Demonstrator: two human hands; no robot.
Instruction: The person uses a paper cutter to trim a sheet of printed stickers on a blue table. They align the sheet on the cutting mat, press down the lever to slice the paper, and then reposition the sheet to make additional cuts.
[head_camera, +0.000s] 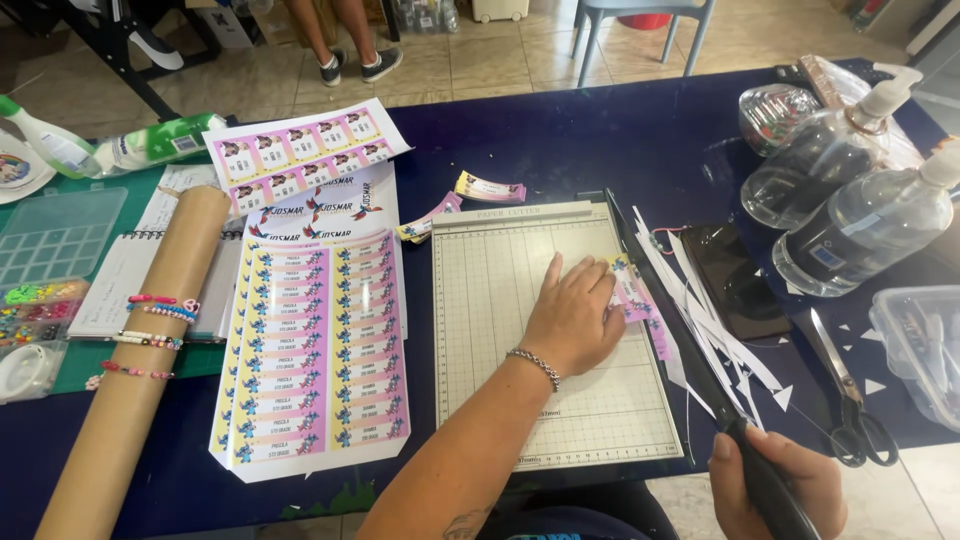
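The left hand (572, 318) lies flat, palm down and fingers spread, on the gridded bed of a paper cutter (500, 300). Its fingertips press a narrow pink-and-lilac sticker strip (640, 305) against the bed at the cutter's right edge. The hand grasps nothing; it only pins the strip down. The strip lies at about three o'clock from the knuckles, right under and just past the fingertips. Its long axis runs from eleven o'clock to five o'clock, almost parallel to the cutting edge, and its lower end points toward the near right corner of the bed.

The right hand (775, 485) is clenched around the black handle of the cutter blade arm (680, 330). The arm is raised off the bed and slopes from the hinge at twelve o'clock, at the far end of the cutter, down to the handle at five o'clock. The strip sits just left of that arm, so the left hand is much the nearer one to it, and the right hand is well apart from it at the handle end.

White paper offcuts (715, 340) fan out on the dark blue table (560, 130) just right of the arm, with scissors (850, 400) beyond them. Printed sticker sheets (315, 350) lie at nine o'clock from the cutter, and a few cut labels (488, 188) rest just beyond its far edge.
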